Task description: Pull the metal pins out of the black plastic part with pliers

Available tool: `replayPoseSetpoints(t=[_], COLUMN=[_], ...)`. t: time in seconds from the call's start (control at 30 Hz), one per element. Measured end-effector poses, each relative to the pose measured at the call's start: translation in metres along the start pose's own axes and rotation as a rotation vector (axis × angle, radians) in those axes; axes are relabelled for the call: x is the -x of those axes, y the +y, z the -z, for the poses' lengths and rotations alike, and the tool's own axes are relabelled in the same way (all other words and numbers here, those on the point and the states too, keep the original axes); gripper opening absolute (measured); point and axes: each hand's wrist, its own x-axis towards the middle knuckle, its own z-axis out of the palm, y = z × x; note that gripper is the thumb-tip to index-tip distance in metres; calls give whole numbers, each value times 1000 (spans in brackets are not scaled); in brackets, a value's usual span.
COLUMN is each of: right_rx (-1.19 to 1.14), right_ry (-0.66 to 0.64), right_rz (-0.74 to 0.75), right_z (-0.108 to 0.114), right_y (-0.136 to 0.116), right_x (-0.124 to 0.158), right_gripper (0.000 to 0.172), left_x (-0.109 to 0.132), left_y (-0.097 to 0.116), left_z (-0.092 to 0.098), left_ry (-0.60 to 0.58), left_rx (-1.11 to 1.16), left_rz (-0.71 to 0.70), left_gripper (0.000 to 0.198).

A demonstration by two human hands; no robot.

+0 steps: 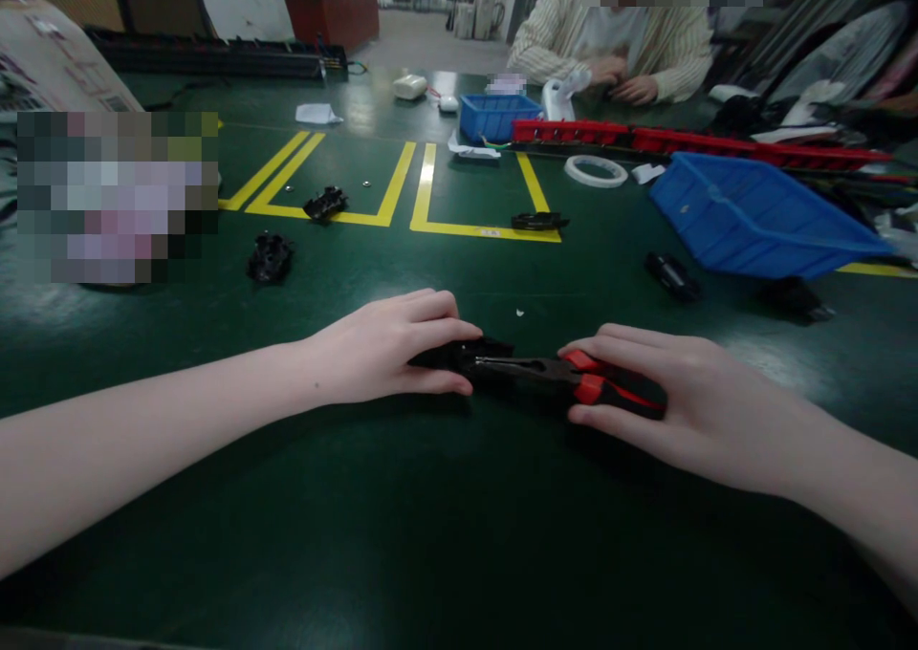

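My left hand lies on the green table with its fingers closed around a small black plastic part. My right hand grips the red and black handles of a pair of pliers. The pliers' dark jaws point left and meet the black part between my two hands. Both forearms rest low over the table.
More black parts lie beyond my hands. A tilted blue bin, a smaller blue bin, red rails and a white tape ring sit at the back right. Another person sits across, hands on the table.
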Motion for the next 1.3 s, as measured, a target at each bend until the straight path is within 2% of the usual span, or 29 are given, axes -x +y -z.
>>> replayPoseSetpoints(t=[0.2, 0.5, 1.3], right_rx=[-12, -21, 32], right_ry=[22, -27, 1], right_rz=[3, -26, 21], right_z=[5, 4, 3], right_y=[0, -2, 0], right_x=[1, 1, 2], right_gripper=[42, 40, 39], left_x=[0, -1, 0], left_y=[0, 2, 3], left_z=[0, 1, 1], left_ry=[15, 51, 77], left_rx=[5, -15, -22], left_rz=[-12, -65, -102], left_gripper=[42, 44, 44])
